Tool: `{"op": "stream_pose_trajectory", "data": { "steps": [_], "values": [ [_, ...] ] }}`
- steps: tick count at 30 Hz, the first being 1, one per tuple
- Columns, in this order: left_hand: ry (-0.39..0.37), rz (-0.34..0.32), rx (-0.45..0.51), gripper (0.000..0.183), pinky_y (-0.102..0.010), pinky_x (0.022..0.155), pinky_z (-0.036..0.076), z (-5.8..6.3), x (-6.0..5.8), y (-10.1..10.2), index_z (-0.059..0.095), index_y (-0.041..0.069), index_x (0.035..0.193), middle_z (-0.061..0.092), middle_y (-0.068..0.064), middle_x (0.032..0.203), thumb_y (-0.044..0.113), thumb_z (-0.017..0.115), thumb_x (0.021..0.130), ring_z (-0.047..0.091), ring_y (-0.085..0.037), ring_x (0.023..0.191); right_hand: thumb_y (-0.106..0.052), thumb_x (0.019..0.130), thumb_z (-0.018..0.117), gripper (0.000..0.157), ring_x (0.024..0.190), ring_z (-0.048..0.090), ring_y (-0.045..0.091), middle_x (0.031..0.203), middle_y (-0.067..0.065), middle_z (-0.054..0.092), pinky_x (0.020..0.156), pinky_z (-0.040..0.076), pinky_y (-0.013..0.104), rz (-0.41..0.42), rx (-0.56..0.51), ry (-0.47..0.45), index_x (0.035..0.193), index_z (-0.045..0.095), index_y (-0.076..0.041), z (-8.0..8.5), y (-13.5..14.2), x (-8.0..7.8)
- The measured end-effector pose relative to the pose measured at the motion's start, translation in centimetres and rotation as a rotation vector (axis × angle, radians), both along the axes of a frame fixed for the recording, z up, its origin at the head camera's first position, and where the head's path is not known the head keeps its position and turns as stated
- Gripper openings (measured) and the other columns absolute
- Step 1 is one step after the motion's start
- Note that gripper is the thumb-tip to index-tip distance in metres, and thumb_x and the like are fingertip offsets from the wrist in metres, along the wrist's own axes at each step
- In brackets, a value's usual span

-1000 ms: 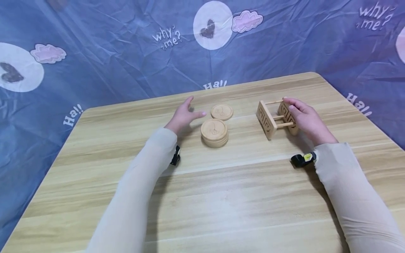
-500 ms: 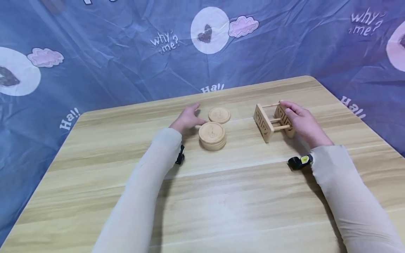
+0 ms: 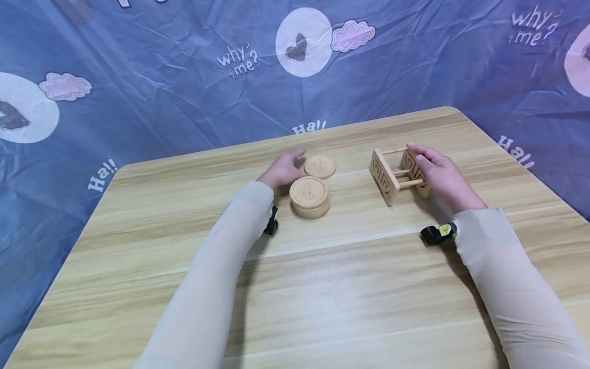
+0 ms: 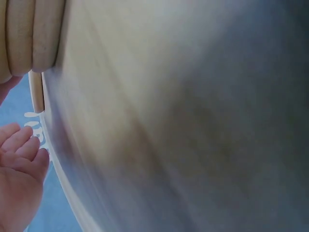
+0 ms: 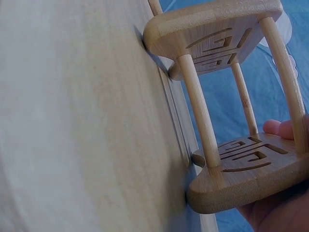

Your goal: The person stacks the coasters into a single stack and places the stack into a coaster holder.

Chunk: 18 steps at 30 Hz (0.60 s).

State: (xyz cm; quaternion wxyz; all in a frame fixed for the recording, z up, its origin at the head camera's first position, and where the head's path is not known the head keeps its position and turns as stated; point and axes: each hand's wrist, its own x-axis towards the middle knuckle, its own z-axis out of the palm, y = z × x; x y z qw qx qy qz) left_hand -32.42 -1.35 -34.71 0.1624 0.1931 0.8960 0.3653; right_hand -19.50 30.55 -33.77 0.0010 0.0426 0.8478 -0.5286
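Observation:
A stack of several round wooden coasters (image 3: pixel 310 199) stands left of the table's middle, the top one engraved with a plant-like line drawing. Just behind it a single coaster (image 3: pixel 320 166) lies flat. My left hand (image 3: pixel 282 170) is at the left of both, thumb close to the stack's far edge; whether it touches is hard to tell. In the left wrist view its fingers (image 4: pixel 24 145) are loosely bent, below the stack's edge (image 4: pixel 36 34). My right hand (image 3: pixel 444 177) holds the right panel of a wooden coaster rack (image 3: pixel 383 177), which has cut-out side panels joined by rods (image 5: pixel 198 108).
All of it rests on a light wood-grain table (image 3: pixel 332 287). A blue printed cloth (image 3: pixel 184 77) hangs behind the table's far edge. Black wrist cameras (image 3: pixel 435 234) sit beneath both sleeves.
My left hand has moved right, from beside the coasters to close against the stack and the single coaster. The right hand keeps its hold on the rack, which stays put.

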Motion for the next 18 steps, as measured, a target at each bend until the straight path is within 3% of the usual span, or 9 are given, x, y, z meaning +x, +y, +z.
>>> {"op": "stream_pose_trajectory", "data": {
  "steps": [3,10,18],
  "values": [
    [0.023,-0.029,-0.006,0.084,-0.035,0.115,0.018,-0.1,-0.1,0.2,0.026,0.009,0.146,0.028,-0.005,0.151,0.012,0.073,0.077,0.024,-0.022,0.139,-0.04,0.1,0.028,0.055,0.137,0.023,0.03,0.152,0.015,0.021,0.115,0.015,0.044,0.0,0.001,0.006,0.147,0.024,-0.012,-0.1,0.1,0.0],
    [-0.031,-0.072,0.039,0.087,-0.033,0.114,0.019,-0.4,-0.1,0.9,0.023,0.007,0.147,0.03,-0.009,0.15,0.007,0.073,0.076,0.026,-0.023,0.138,-0.039,0.1,0.028,0.055,0.138,0.021,0.031,0.152,0.015,0.021,0.115,0.015,0.044,-0.002,0.008,0.013,0.147,0.024,-0.011,-0.3,0.3,0.0],
    [0.066,-0.123,-0.068,0.087,-0.03,0.115,0.019,-0.3,-0.7,1.4,0.026,0.007,0.146,0.028,-0.007,0.151,0.013,0.075,0.076,0.025,-0.022,0.139,-0.037,0.1,0.028,0.054,0.138,0.021,0.031,0.152,0.015,0.021,0.115,0.015,0.044,0.001,-0.001,0.021,0.147,0.024,-0.01,-0.3,0.3,-0.1]
  ]
}}
